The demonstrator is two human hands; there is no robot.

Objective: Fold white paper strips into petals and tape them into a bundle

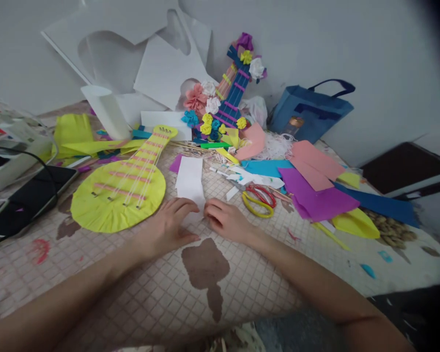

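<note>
A strip of white crepe paper [190,178] lies on the table in front of me, its near end between my two hands. My left hand [170,222] rests at the strip's left edge, fingers bent over it and thumb held apart below. On the other side, my right hand [225,220] has its fingers curled and pinched at the strip's right edge. Its fingertips are partly hidden. Close to my left hand lies a yellow paper-covered toy lute [122,198] with white strings and pink strips. Yellow-handled scissors [258,205] and red-handled scissors [265,193] lie beyond my right hand.
Purple paper [315,195], pink paper [315,164] and other coloured sheets spread to the right, near peanuts [388,230]. A blue decorated toy instrument [236,93] and a blue bag [309,112] stand at the wall. A black phone [29,198] and cables lie left.
</note>
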